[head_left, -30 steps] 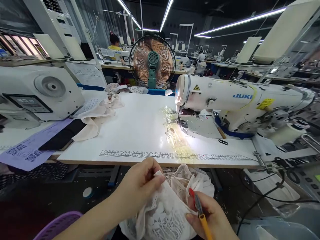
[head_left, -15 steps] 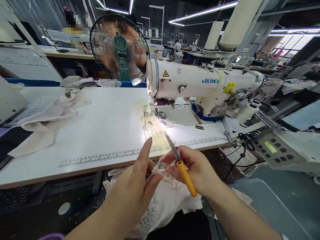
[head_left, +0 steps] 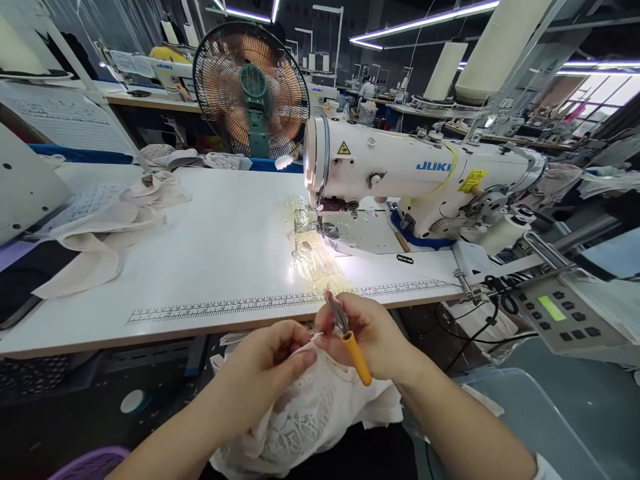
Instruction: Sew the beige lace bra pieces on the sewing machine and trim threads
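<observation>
Below the front edge of the worktop [head_left: 220, 233], a white lace garment [head_left: 303, 420] hangs bunched over the lap, its upper edge drawn up between both hands. The left hand [head_left: 267, 363] pinches that edge between thumb and curled fingers; the right hand [head_left: 370, 337] grips a yellow-handled tool [head_left: 357, 360], its metal end angled up towards the front edge, while its fingertips meet the left ones at the cloth. The likeliest trouble is the metal end nicking lace or a finger, since it rides so near the pinch; a slack left grip could also let the thin edge slip, and loose folds might catch on the board's edge. Just beyond, a printed ruler [head_left: 250, 305] runs along the front edge, with crinkled clear tape [head_left: 313, 260] behind it leading to the sewing machine [head_left: 390, 157], whose head blocks the back right. A small black blade [head_left: 405, 259] lies near the right end, beside a wooden-handled tool [head_left: 401, 241], and could snag cloth swept that way. Cream fabric strips [head_left: 100, 243] crowd the left end; a fan [head_left: 254, 90] stands past the back edge.
</observation>
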{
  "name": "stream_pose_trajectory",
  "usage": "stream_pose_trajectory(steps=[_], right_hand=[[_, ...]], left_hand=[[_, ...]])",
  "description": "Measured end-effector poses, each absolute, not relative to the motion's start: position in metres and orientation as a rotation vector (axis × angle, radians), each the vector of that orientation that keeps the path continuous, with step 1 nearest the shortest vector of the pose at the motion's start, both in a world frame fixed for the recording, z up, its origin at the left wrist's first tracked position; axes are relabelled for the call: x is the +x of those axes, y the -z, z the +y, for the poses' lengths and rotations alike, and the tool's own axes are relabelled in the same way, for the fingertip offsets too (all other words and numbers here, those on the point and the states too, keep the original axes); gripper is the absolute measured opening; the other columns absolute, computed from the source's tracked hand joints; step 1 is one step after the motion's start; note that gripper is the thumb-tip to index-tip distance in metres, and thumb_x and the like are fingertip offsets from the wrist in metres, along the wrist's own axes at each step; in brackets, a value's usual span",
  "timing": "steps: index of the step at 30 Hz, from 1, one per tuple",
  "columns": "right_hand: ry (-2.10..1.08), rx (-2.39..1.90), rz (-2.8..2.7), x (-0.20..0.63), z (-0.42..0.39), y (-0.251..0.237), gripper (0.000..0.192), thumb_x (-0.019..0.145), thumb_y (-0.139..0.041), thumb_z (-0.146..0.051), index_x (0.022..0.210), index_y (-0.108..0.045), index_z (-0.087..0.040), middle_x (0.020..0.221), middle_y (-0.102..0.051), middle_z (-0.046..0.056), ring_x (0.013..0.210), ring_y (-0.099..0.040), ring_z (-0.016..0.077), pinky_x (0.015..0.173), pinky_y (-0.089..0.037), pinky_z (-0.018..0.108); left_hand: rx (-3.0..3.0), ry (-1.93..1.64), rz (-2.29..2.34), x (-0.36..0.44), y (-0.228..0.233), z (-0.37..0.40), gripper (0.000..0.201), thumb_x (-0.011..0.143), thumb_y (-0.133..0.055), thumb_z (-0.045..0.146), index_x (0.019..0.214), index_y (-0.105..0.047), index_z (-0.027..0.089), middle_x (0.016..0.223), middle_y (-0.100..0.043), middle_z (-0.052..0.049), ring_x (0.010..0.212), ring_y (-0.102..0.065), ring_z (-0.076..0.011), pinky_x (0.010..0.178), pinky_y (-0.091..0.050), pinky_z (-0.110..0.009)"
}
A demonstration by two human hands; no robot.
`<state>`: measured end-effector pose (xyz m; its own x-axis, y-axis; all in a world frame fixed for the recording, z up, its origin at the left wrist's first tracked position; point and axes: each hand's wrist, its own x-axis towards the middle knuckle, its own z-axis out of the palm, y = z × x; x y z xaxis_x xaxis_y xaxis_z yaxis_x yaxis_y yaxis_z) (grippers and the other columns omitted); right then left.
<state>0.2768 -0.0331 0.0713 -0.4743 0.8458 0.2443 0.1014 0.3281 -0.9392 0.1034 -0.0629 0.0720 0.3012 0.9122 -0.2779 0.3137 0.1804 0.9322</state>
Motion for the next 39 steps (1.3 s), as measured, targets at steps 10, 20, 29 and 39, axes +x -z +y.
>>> stream_pose_trajectory(steps=[10, 20, 29, 39], right_hand=[[-1.330, -0.741, -1.707, 0.272, -0.019, -0.053, 0.022, 0.069, -0.074, -0.030, 0.078, -0.055, -0.020, 0.074, -0.057, 0.001, 0.064, -0.052, 0.0137, 0.059, -0.044, 0.028], [-1.387, -0.773, -1.619, 0.260, -0.013, -0.044, 0.019, 0.072, -0.071, -0.030, 0.082, -0.058, -0.021, 0.077, -0.061, 0.002, 0.066, -0.054, 0.0135, 0.063, -0.047, 0.029], [-1.489, -0.813, -1.515, 0.252, -0.010, -0.049, 0.027, 0.069, -0.071, -0.042, 0.072, -0.053, -0.021, 0.065, -0.057, 0.000, 0.061, -0.053, 0.0140, 0.058, -0.046, 0.029], [-1.479, -0.834, -1.519, 0.250, -0.012, -0.054, 0.020, 0.069, -0.070, -0.033, 0.075, -0.055, -0.022, 0.071, -0.062, 0.001, 0.059, -0.054, 0.0126, 0.053, -0.047, 0.027]], left_hand=[[1.573, -0.822, 1.466, 0.111, -0.080, -0.064, 0.025, 0.073, -0.045, 0.035, 0.053, -0.042, 0.021, 0.048, -0.038, 0.006, 0.045, -0.033, -0.0106, 0.046, -0.026, -0.023], [1.751, -0.852, 1.529, 0.105, -0.071, -0.050, 0.030, 0.076, -0.042, 0.035, 0.050, -0.034, 0.022, 0.047, -0.033, 0.006, 0.046, -0.031, -0.0114, 0.046, -0.024, -0.024], [1.258, -0.685, 1.172, 0.094, -0.073, -0.042, 0.030, 0.069, -0.052, 0.046, 0.058, -0.047, 0.019, 0.052, -0.029, 0.006, 0.050, -0.026, -0.0089, 0.048, -0.022, -0.023], [1.576, -0.852, 1.402, 0.097, -0.076, -0.049, 0.031, 0.071, -0.042, 0.037, 0.048, -0.029, 0.021, 0.047, -0.028, 0.006, 0.046, -0.027, -0.0095, 0.044, -0.021, -0.023]])
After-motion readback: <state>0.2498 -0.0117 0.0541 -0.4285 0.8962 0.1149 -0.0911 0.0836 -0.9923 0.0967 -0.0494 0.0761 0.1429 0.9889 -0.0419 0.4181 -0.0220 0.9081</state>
